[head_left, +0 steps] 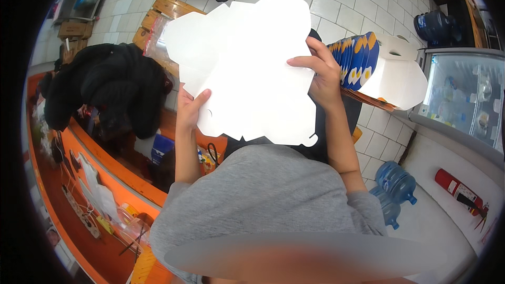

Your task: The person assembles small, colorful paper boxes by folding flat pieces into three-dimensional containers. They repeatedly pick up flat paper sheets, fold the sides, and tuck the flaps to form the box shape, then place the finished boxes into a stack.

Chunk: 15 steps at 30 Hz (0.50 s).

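Between my two hands I hold up a large unfolded white cardboard box blank [252, 79], its blank side facing me. It has cut flaps, slits and a small hooked tab at its lower right corner. My left hand [191, 106] grips the lower left edge, thumb on the front and fingers behind. On the right edge, higher up, my right hand [322, 73] pinches the sheet with fingers over the front. Just right of that hand is a nested row of folded blue boxes [357, 60] with egg pictures, ending in an open box with a white inside [393, 76].
At left a person in black [113, 87] bends over by an orange counter [89, 150] with a power strip [81, 213]. A wooden slatted bench [176, 6] lies beyond the sheet. Right are a glass-door fridge [465, 97], blue water bottles [395, 181] and a fire extinguisher [458, 190].
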### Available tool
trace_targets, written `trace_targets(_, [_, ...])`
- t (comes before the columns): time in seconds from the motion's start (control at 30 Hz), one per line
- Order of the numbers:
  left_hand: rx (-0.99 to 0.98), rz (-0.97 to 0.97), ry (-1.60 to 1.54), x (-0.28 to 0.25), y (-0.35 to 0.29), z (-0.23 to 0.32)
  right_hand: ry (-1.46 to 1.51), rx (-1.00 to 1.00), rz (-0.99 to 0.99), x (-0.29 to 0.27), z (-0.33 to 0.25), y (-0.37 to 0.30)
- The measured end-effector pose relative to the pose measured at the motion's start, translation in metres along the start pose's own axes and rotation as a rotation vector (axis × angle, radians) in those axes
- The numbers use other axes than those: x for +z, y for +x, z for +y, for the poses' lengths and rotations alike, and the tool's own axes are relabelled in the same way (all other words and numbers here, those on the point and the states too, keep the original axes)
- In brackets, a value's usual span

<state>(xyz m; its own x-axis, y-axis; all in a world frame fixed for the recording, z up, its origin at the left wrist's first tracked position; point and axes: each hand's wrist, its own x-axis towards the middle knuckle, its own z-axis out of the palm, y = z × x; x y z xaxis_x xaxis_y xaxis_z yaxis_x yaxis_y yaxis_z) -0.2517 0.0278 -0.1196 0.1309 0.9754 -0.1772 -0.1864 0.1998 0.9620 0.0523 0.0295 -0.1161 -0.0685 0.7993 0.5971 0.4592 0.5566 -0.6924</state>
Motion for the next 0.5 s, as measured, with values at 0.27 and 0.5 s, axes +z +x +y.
trace_targets(0.27, [0.132,0.333,-0.085,0.031,0.006,0.018,0.317,0.136,0.282,0.031,-0.032,-0.03])
trace_targets(0.5, [-0.013,0.211,-0.272,0.079,-0.016,0.007,-0.221,0.244,0.189,0.042,-0.034,-0.02])
